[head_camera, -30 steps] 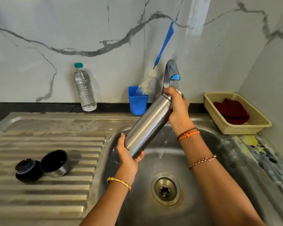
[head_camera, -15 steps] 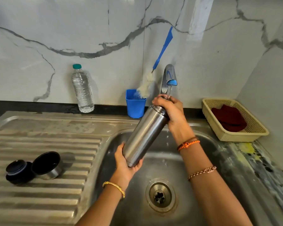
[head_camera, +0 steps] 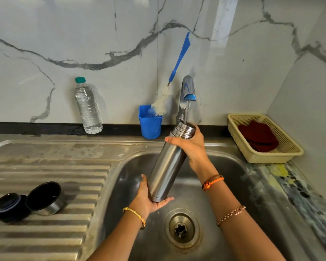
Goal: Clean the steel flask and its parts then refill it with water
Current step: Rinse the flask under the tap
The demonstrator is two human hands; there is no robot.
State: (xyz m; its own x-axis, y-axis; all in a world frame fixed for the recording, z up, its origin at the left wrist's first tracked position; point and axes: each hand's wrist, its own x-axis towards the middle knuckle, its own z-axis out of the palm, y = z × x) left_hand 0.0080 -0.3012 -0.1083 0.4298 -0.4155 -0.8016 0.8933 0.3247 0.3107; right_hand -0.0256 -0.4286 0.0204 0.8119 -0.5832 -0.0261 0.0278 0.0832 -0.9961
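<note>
Two hands tilt the steel flask toward one o'clock: right hand gripping its neck beneath the tap, left hand cupping its base.

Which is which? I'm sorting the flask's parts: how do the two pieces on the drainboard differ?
The cup has a steel wall and a dark inside; the stopper is all dark. The cup lies tipped, mouth facing up and left; the stopper sits flatter. The cup looks wider than the stopper. Both are round, side by side on the drainboard.
</note>
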